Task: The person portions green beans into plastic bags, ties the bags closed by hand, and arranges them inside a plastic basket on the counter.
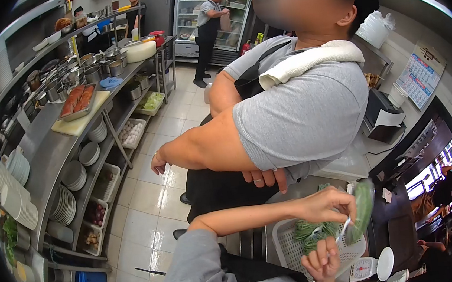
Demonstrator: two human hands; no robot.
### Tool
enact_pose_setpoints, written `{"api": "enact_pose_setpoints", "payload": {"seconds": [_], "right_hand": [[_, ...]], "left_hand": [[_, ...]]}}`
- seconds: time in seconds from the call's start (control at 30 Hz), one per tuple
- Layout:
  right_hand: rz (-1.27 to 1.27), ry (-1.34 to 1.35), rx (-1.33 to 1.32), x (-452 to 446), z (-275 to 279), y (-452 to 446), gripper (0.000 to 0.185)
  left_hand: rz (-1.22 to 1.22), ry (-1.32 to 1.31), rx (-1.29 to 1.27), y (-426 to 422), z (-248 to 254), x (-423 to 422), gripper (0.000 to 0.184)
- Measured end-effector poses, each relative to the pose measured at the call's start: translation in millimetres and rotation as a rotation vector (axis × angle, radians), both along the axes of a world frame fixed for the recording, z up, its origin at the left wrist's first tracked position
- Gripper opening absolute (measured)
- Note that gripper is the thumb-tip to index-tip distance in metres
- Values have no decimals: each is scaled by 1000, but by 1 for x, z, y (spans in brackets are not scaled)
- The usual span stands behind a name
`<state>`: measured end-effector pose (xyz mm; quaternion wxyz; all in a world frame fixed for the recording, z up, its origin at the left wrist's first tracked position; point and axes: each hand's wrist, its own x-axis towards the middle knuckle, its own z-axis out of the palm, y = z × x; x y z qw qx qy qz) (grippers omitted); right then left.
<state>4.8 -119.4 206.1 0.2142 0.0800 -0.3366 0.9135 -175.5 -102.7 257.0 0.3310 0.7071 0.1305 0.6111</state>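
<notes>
My left hand (331, 206) reaches out from a grey sleeve and pinches the white, gathered neck of a clear plastic bag of green vegetables (360, 214). The bag hangs tilted beside the fingers and is blurred at its edge. Just below, my right hand (322, 261) has curled fingers close to the bag's neck; whatever it holds is hidden. Under both hands sits a white perforated basket (285, 245) with long green beans (306, 232) in it, some in clear plastic. A kitchen scale (362, 269) with a round dial stands beside the basket.
A co-worker (304, 106) in a grey shirt, towel on the shoulder, stands close ahead. Steel shelves (42, 158) on the left carry pots, plates and a tray of meat (78, 100). Another person (210, 34) stands by the glass-door fridge (192, 14). The tiled floor (141, 225) runs between.
</notes>
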Motion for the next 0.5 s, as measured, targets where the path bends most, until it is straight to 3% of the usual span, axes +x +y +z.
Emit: {"api": "enact_pose_setpoints", "payload": {"seconds": [0.03,0.13,0.3,0.47,0.5], "right_hand": [[-31,-5,77,-7,-1,1,19],[-291,-56,542,-26,11,32,21],[-925,-253,1383,-16,68,36,15],[-1222,-181,2082,2,98,37,16],[-1290,-118,2194,7,99,42,24]], "left_hand": [[-187,-92,-96,5,-2,6,6],[-451,-116,-259,13,0,13,7],[-440,-66,-68,21,2,15,26],[-568,-65,-153,20,-2,17,27],[-618,-68,-188,20,-3,18,27]]}}
